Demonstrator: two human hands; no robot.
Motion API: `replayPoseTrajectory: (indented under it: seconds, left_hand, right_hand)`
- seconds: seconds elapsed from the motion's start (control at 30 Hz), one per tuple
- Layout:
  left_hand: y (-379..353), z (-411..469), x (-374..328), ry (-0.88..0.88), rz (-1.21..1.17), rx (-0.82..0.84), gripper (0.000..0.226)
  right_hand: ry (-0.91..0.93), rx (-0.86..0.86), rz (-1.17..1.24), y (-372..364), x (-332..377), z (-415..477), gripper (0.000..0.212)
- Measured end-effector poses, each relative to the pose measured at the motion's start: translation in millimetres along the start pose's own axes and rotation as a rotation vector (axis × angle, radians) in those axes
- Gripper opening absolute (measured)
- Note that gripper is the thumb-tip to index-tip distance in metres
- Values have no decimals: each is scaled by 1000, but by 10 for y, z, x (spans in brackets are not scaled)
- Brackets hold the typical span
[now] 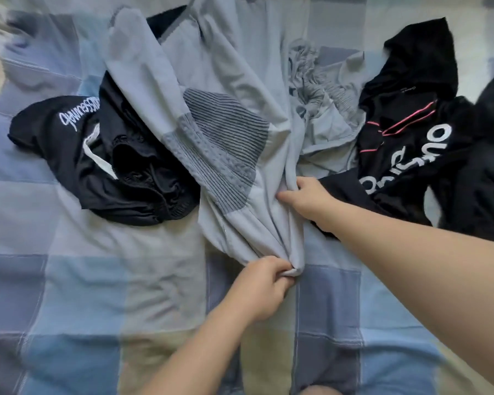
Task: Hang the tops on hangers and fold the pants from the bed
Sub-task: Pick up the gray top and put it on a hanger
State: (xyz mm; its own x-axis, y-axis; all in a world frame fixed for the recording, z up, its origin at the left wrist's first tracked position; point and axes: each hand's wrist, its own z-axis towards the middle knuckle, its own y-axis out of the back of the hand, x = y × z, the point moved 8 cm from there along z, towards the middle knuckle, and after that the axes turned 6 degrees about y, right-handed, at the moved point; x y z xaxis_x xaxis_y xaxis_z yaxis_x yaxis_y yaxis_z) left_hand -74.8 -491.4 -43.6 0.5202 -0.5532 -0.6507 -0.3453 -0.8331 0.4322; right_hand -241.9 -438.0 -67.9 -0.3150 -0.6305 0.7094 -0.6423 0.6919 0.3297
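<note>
Gripping the grey garment (228, 155) by its bunched end, the left hand (264, 286) had fingers curled tight, right hand (305, 198) clutching a fold above. Black heaps (120, 172) flanked it on the bed (69, 280).

Bare checked bedspread (69, 295) lies open to the near left of the grey garment (231, 143), with a narrower strip to its near right. A black pile with white script (97, 166) lies against its left side. A crumpled grey piece (322, 109) and a black top with white letters (411, 143) crowd its right side.
</note>
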Motion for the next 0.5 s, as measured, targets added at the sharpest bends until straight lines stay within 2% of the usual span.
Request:
replayPoseTrajectory:
  seconds: [0.07,0.1,0.3,0.5]
  left_hand:
    - [-296,-154,-96,-8,-41,20,36]
    - [-415,-221,-128,3,-53,24,37]
    - [-1265,-569,-379,68,-40,184,5]
    - [-2607,-1007,-877,29,91,384,5]
  right_hand:
    - [2,-39,-50,175,-211,-226,8]
    - [-8,-67,-59,288,-335,-357,11]
    - [-61,-141,-59,892,-1174,-1263,20]
    - [-175,-208,-74,1390,-2281,-2308,24]
